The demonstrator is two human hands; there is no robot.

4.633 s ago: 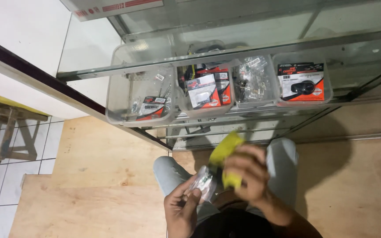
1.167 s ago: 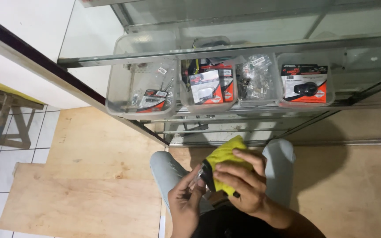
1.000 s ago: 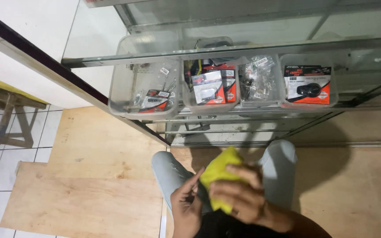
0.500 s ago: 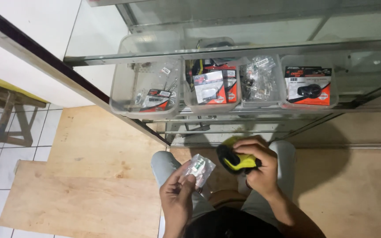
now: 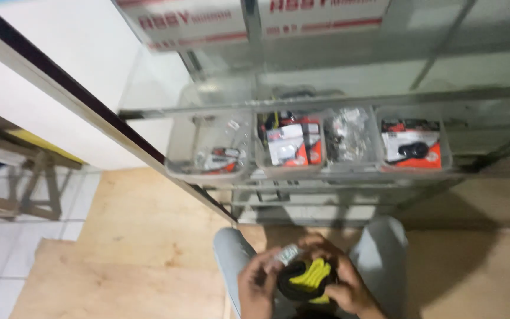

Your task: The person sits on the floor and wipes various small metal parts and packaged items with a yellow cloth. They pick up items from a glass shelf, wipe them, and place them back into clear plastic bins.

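Hands meet low over the lap: the left hand pinches a small clear plastic packet at its fingertips, the right hand cups a yellow-and-black object between both palms.

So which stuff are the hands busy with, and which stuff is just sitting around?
In the hands:
- left hand: small clear packet
- right hand: yellow cloth around a black object

Just sitting around:
- clear bins of packaged parts
- glass shelf
- plywood floor
- wooden stool
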